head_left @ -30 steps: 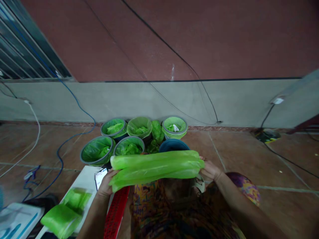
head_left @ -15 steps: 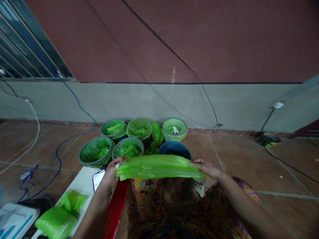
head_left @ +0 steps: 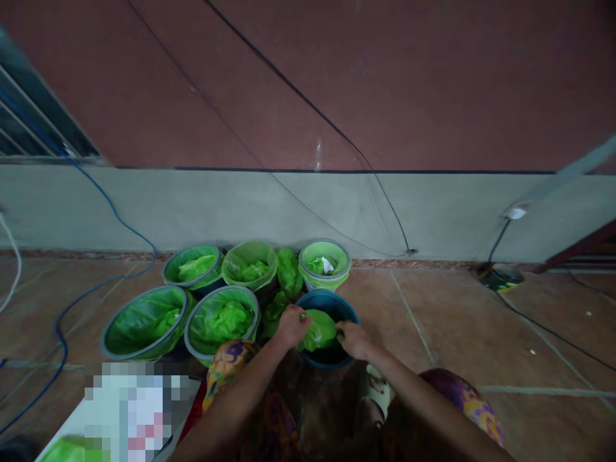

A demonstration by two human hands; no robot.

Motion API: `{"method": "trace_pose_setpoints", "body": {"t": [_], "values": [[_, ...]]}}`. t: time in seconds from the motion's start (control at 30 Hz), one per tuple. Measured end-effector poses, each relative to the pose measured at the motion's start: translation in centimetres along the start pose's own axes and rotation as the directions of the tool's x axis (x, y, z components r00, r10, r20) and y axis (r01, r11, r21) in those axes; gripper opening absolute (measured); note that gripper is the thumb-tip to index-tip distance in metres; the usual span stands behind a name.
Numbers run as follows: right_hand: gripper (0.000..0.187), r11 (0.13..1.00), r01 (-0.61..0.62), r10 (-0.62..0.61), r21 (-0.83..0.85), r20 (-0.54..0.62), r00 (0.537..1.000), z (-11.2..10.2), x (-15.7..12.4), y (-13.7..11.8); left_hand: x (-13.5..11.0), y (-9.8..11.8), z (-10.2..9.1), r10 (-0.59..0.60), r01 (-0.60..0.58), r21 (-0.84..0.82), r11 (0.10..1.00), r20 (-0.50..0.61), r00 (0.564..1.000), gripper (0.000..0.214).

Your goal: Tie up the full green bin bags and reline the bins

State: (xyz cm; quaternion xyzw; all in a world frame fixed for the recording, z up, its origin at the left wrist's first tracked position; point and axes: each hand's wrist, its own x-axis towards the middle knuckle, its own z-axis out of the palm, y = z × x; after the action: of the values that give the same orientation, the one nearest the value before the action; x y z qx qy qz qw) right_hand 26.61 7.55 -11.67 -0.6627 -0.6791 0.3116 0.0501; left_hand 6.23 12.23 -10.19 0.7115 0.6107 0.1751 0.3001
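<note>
2 bare hands meet over a blue bucket [head_left: 332, 296] in the head view, and between them sits a bunched green bag [head_left: 319, 330], pushed down into the bucket's mouth. The left hand [head_left: 292, 324] is curled shut on the bag's left end, just inside the rim on the far left side; the right hand [head_left: 355, 339] has its fingers closed on the bag's right end, a little nearer the body. The bag's longer line runs roughly left to right across the opening, so each hand holds 1 end and neither is clearly closer to it than the other. How deep the bag reaches into the bucket cannot be told, since the hands and the crumpled plastic cover the inside. Both forearms come up from the bottom of the picture, the right one out of a patterned sleeve [head_left: 464, 398]. To the left of the blue bucket and behind it stand 5 more buckets, each with green plastic already over its rim; the nearest lined bucket [head_left: 221, 289] is just beside the left hand, with some loose green plastic [head_left: 287, 269] wedged in the gap between the buckets behind. All of them stand on a brown tiled floor [head_left: 433, 321] close to a grey and red wall [head_left: 308, 205], down which a black cable [head_left: 337, 136] runs
</note>
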Motion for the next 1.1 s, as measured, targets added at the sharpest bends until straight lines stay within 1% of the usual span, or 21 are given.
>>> {"method": "trace_pose_setpoints", "body": {"t": [0.07,0.13,0.17,0.23,0.3,0.33,0.37,0.43,0.5,0.57,0.6,0.67,0.77,0.8,0.83,0.9,0.93,0.97,1.03,1.07,1.1], "values": [[0.038,0.998,0.007,-0.010,0.058,0.050,0.999,-1.2,0.5,0.3,1.6,-0.3,2.4,-0.059,0.084,-0.140,0.987,0.173,0.983,0.019],[0.046,0.995,0.008,-0.016,0.102,0.076,0.997,-2.1,1.2,0.4,2.9,-0.6,4.3,-0.089,0.187,-0.277,0.943,0.331,0.939,0.019],[0.051,0.995,0.001,-0.009,0.101,0.079,0.997,-2.3,1.6,0.4,3.5,-0.7,5.1,-0.078,0.215,-0.326,0.921,0.386,0.919,0.018],[0.052,0.998,-0.002,-0.004,0.065,0.091,0.996,-2.2,2.5,0.6,4.3,-0.9,6.3,-0.029,0.211,-0.376,0.902,0.436,0.899,0.018],[0.040,1.000,0.008,-0.010,0.025,0.113,0.994,-1.7,3.6,1.0,4.8,-0.9,6.9,0.014,0.160,-0.352,0.922,0.443,0.896,0.024],[0.033,1.000,0.004,-0.005,0.014,0.120,0.993,-1.3,4.1,1.2,4.9,-0.9,7.1,0.031,0.118,-0.306,0.945,0.441,0.897,0.029],[0.029,1.000,-0.009,0.007,0.010,0.121,0.993,-1.0,4.6,1.6,5.0,-0.8,7.1,0.050,0.062,-0.239,0.969,0.437,0.898,0.034],[0.027,0.998,-0.055,0.052,0.017,0.117,0.992,-0.5,5.3,2.5,5.0,-0.5,6.9,0.087,-0.070,-0.056,0.996,0.421,0.903,0.042],[0.028,0.995,-0.090,0.086,0.031,0.108,0.990,-0.7,5.8,3.5,5.0,-0.2,6.3,0.092,-0.169,0.156,0.973,0.410,0.907,0.044],[0.028,0.995,-0.097,0.094,0.016,0.128,0.987,-1.7,5.9,4.4,5.0,-0.1,5.6,0.055,-0.211,0.337,0.917,0.418,0.907,0.039],[0.027,0.996,-0.090,0.090,-0.012,0.153,0.984,-2.5,5.8,4.8,5.1,0.0,5.3,0.037,-0.226,0.404,0.887,0.424,0.905,0.035],[0.024,0.992,-0.056,0.081,-0.111,0.237,0.968,-3.9,5.5,5.4,5.2,-0.1,4.6,0.015,-0.238,0.479,0.845,0.423,0.906,0.030],[0.016,0.959,0.044,0.076,-0.280,0.404,0.912,-5.2,4.8,5.7,5.4,-0.4,3.7,0.025,-0.227,0.479,0.848,0.391,0.920,0.029],[0.017,0.952,0.063,0.075,-0.300,0.429,0.900,-5.2,4.6,5.6,5.4,-0.3,3.5,0.036,-0.221,0.463,0.859,0.376,0.926,0.030],[0.024,0.953,0.069,0.066,-0.294,0.423,0.904,-5.1,4.5,5.3,5.4,-0.2,3.3,0.050,-0.219,0.444,0.869,0.360,0.932,0.031],[0.043,0.976,0.045,0.025,-0.215,0.311,0.950,-4.3,4.7,4.5,5.4,0.2,2.9,0.078,-0.221,0.414,0.883,0.335,0.939,0.032],[0.047,0.987,0.036,0.002,-0.159,0.235,0.972,-3.9,4.9,4.0,5.3,0.5,2.8,0.089,-0.225,0.402,0.887,0.331,0.940,0.031],[0.045,0.993,0.037,-0.017,-0.111,0.171,0.985,-3.4,5.2,3.4,5.2,0.8,2.7,0.099,-0.231,0.391,0.891,0.328,0.939,0.030],[0.026,0.997,0.050,-0.043,-0.056,0.116,0.992,-2.7,5.9,2.4,5.2,1.4,2.6,0.130,-0.243,0.355,0.903,0.311,0.941,0.029],[0.018,0.998,0.052,-0.048,-0.037,0.110,0.993,-2.5,6.2,2.0,5.1,1.6,2.6,0.152,-0.241,0.327,0.914,0.274,0.950,0.031],[0.014,0.999,0.045,-0.044,-0.012,0.107,0.993,-2.2,6.5,1.7,5.1,1.7,2.7,0.170,-0.226,0.291,0.930,0.205,0.964,0.033]]}}
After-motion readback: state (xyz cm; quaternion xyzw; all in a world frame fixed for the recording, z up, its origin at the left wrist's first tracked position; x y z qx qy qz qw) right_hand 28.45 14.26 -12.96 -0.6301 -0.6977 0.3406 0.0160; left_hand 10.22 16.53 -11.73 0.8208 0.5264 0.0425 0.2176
